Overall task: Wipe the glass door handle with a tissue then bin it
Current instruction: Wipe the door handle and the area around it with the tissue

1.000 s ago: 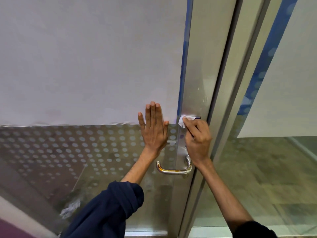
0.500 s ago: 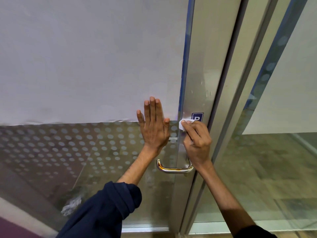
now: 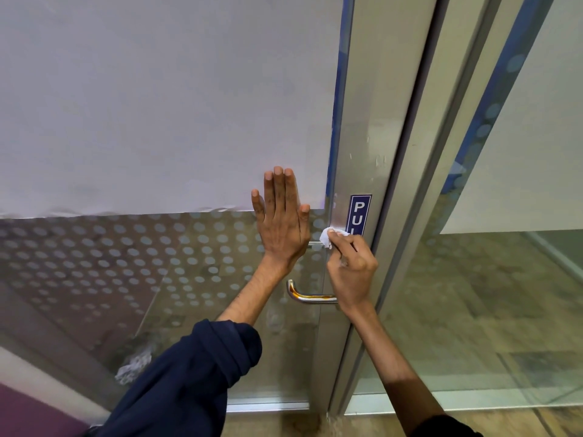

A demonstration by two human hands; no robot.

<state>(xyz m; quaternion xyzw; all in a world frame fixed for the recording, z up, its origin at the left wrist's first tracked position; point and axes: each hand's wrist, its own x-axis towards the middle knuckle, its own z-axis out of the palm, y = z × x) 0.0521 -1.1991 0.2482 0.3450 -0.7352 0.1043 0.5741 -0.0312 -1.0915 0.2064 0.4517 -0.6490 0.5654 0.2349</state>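
A steel D-shaped door handle (image 3: 307,296) is fixed to the metal stile of a glass door (image 3: 157,263); only its lower bend and a short upper stub show. My right hand (image 3: 351,272) covers the handle's upright part and pinches a crumpled white tissue (image 3: 328,237) against its top. My left hand (image 3: 282,219) lies flat on the glass just left of the handle, fingers straight and pointing up. No bin is in view.
A blue PULL sticker (image 3: 359,212) sits on the stile above my right hand. The door's upper glass is frosted white, the lower part dotted. A second glass panel (image 3: 504,279) stands to the right behind the metal frame (image 3: 419,184).
My right hand with the tissue has slid down the stile, uncovering more of the blue sticker. My left hand has stayed flat on the glass.
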